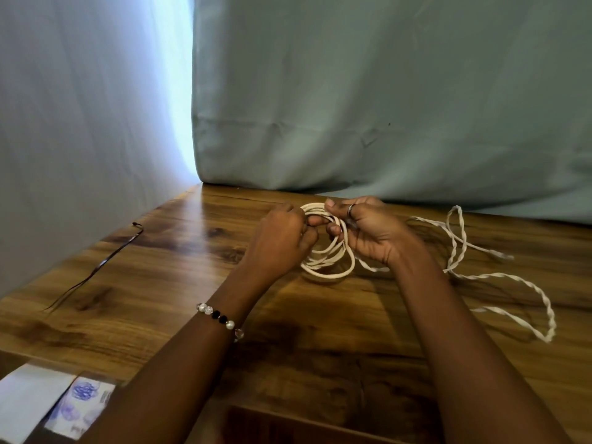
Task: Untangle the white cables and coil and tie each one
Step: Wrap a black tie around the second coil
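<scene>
Coiled white cable: bench centre, held between both hands. Left hand grip pinches coil at 9 o'clock; right hand grip clamps it at 1 o'clock. Twisted white cable: loose, at 3 o'clock.

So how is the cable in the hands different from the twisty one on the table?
The coiled white cable is wound into round loops; the twisted white cable sprawls loose. The coil is held by the left hand and right hand; the twisted one lies untouched on the wooden table. Both are white.
</scene>
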Available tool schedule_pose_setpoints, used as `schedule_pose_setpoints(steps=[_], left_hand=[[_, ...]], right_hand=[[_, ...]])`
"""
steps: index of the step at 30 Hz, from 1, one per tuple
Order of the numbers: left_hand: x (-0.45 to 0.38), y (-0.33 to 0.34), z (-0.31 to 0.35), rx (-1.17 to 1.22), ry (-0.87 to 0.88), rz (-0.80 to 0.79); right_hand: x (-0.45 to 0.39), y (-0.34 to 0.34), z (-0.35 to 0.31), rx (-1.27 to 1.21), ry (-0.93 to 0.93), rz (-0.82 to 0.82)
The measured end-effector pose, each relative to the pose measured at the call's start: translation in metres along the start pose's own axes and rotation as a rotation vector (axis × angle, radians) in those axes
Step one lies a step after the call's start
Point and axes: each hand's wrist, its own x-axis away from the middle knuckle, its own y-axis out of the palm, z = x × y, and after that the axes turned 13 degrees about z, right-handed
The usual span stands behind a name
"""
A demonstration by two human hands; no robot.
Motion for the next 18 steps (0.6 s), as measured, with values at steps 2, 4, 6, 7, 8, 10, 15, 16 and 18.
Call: schedule_pose_setpoints(steps=[2, 4, 6, 7, 8, 10, 15, 16, 18], left_hand=[[-0.001, -0.005, 0.000, 0.081, -0.112, -0.077], [-0.004, -0.011, 0.000, 0.273, -0.316, -0.165], [-0.008, -0.019, 0.000, 0.498, -0.543, -0.233], [-0.009, -0.023, 0.000, 0.585, -0.626, -0.271], [-0.010, -0.026, -0.002, 0.636, -0.674, -0.302], [-0.012, -0.030, -0.008, 0.681, -0.744, -0.319], [-0.016, -0.037, -0.019, 1.112, -0.950, -0.265], [-0.017, -0.039, -0.019, 1.209, -0.955, -0.273], [-0.017, -0.041, -0.018, 1.386, -0.944, -0.303]], right_hand=[[0.003, 0.000, -0.001, 0.065, -0.011, 0.022], [0.005, 0.000, -0.003, 0.114, -0.031, 0.045], [0.005, 0.001, -0.005, 0.141, -0.042, 0.059], [0.005, 0.001, -0.006, 0.147, -0.046, 0.065], [0.005, 0.001, -0.006, 0.154, -0.051, 0.072], [0.003, 0.000, -0.006, 0.175, -0.069, 0.093], [-0.002, -0.004, -0.004, 0.202, -0.122, 0.135], [-0.003, -0.003, -0.003, 0.207, -0.128, 0.138], [-0.004, -0.003, -0.001, 0.236, -0.152, 0.141]])
